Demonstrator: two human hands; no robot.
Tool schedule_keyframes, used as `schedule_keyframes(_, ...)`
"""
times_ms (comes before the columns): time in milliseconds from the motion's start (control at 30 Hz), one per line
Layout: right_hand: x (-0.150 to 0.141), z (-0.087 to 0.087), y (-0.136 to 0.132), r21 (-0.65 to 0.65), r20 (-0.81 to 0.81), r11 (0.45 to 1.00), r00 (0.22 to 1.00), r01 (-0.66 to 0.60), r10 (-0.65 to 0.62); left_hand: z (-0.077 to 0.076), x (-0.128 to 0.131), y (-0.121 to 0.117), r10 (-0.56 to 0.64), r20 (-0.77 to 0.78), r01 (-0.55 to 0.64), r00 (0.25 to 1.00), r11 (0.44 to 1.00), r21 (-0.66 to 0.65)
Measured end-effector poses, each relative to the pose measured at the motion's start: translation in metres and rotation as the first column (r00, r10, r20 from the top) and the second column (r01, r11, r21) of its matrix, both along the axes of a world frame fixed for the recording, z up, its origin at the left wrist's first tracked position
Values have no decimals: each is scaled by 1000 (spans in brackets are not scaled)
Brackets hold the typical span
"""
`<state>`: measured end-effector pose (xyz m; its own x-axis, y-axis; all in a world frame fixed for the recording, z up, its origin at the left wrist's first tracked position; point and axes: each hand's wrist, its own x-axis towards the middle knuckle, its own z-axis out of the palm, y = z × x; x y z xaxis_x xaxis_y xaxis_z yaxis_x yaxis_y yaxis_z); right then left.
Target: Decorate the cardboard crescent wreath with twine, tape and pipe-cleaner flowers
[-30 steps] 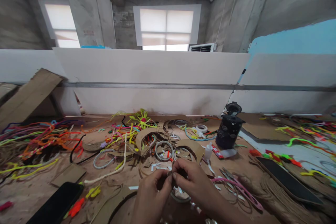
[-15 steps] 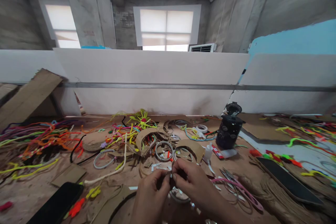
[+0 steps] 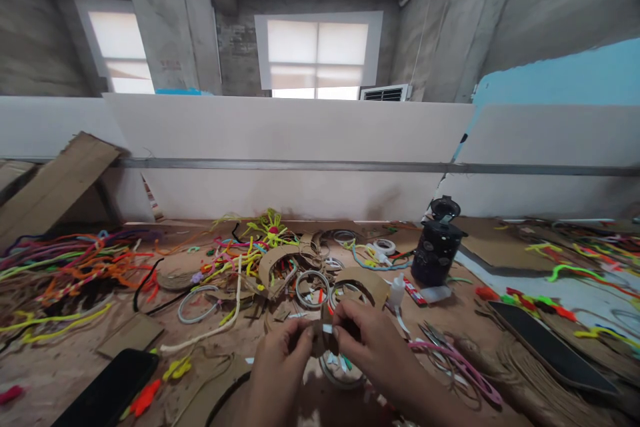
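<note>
Brown cardboard-like strip (image 3: 319, 341) was up between the 2 hands at the near middle of the cluttered tabletop, just above a round silver-grey ring (image 3: 343, 385) with white scraps inside it. A small white paper-like patch (image 3: 327, 329) showed against its upper part; whether it was stuck there or merely lay against it could not be told.

The left hand (image 3: 283, 355) had thumb and forefinger closed on the strip's left side. The right hand (image 3: 369, 341) pinched it from the opposite side, and the 2 hands stood near each other but apart, with the strip spanning the gap. Just how far the fingers overlapped it was hidden.

The strip looked light, thin and dry, hardly a slippery thing; it seemed stiff enough to keep its shape, yet likely to crease if bent sharply. A flat fingertip pinch near each end seemed the right hold, since pressure on the middle could have dented it or shifted the white patch.

Beyond the right hand stood a wide, curved tan cardboard band (image 3: 374, 287), and just beside that, a small white plastic squeeze bottle (image 3: 397, 293). Metal-bladed scissors (image 3: 433, 335) lay farther right.
</note>
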<state>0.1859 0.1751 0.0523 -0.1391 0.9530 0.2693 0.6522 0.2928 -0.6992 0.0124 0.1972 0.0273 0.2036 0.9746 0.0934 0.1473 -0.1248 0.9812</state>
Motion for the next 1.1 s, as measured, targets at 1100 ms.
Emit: schedule_keyframes(1100,45,-33,39,-359,-285,933,949,28,-138,9,-19,8,6,217,61,976,953,-298)
